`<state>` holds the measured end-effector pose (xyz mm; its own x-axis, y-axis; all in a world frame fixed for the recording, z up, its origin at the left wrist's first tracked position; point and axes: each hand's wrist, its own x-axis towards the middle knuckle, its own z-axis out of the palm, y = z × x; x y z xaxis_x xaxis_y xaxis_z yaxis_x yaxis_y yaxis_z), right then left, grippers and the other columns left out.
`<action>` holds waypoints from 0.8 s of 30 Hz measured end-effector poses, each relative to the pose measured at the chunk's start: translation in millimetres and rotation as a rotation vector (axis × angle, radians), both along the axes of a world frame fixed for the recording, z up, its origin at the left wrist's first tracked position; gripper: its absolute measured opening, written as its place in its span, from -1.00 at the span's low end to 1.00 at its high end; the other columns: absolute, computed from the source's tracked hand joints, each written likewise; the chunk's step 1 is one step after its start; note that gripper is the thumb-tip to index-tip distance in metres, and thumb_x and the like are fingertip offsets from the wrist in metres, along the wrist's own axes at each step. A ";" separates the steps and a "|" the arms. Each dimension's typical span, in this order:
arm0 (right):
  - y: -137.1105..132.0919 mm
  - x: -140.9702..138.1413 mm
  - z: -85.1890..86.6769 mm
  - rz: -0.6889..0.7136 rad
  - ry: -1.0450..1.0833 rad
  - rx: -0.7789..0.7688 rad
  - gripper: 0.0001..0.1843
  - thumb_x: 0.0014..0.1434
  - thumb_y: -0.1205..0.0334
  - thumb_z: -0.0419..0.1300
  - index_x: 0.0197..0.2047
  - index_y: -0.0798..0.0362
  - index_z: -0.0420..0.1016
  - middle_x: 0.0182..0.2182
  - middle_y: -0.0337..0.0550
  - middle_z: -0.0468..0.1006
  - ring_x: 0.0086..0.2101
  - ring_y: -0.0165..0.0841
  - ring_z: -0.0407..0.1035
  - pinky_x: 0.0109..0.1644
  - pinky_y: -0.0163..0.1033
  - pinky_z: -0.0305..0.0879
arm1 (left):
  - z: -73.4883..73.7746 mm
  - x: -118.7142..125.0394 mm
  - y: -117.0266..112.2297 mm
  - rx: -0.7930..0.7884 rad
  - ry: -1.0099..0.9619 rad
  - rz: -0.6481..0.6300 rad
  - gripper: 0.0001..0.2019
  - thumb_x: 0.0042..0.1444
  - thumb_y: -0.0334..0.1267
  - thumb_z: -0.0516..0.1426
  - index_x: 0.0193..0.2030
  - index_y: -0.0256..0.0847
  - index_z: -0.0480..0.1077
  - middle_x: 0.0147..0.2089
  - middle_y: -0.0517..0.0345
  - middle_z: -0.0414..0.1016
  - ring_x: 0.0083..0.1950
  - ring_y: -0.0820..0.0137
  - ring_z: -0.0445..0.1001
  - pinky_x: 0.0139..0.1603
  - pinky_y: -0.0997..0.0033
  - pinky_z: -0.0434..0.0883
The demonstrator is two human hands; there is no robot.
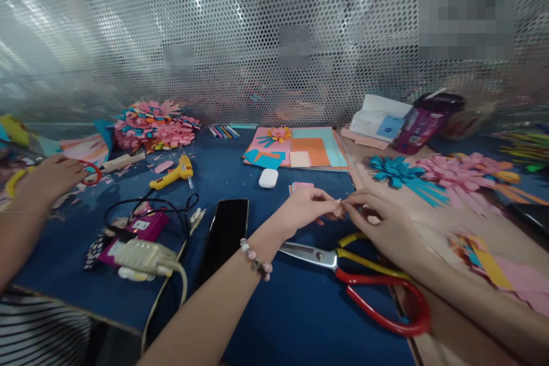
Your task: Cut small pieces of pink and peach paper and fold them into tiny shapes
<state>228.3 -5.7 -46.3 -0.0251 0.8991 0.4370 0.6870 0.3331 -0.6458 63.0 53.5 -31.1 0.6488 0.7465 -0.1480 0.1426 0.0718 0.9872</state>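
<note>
Fingers of left hand and right hand pinched on small peach paper, smooth steel scissors below, glossy looped handles

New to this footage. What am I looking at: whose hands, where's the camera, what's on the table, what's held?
There's no machine here: a person works bare-handed. The single picture comes from a camera worn on their head, looking forward and down.

Their left hand, with a beaded bracelet at the wrist, and right hand meet at a small pale piece of paper, pinched in the fingertips. The hand at far left is another person's.

On the blue table lie big scissors, a dark phone, a white case and a yellow glue gun. Blue and pink paper flowers lie to the right.
</note>
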 end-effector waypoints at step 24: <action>-2.2 8.3 -18.1 0.028 -0.490 0.323 -0.72 0.19 0.35 0.02 -0.05 0.08 0.43 -0.16 -0.03 0.45 -0.17 -0.27 0.38 -0.08 -0.16 0.37 | -3.3 0.6 3.8 -0.136 -0.091 0.013 -0.84 -0.02 -0.22 0.14 -0.47 -0.29 0.37 -0.36 0.01 0.50 -0.31 0.42 0.50 -0.39 0.50 0.32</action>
<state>236.6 -7.9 -64.4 -0.3151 0.7182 0.6204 0.8677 0.4828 -0.1182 63.6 57.3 -34.4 0.6545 0.7320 -0.1890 0.0509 0.2068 0.9771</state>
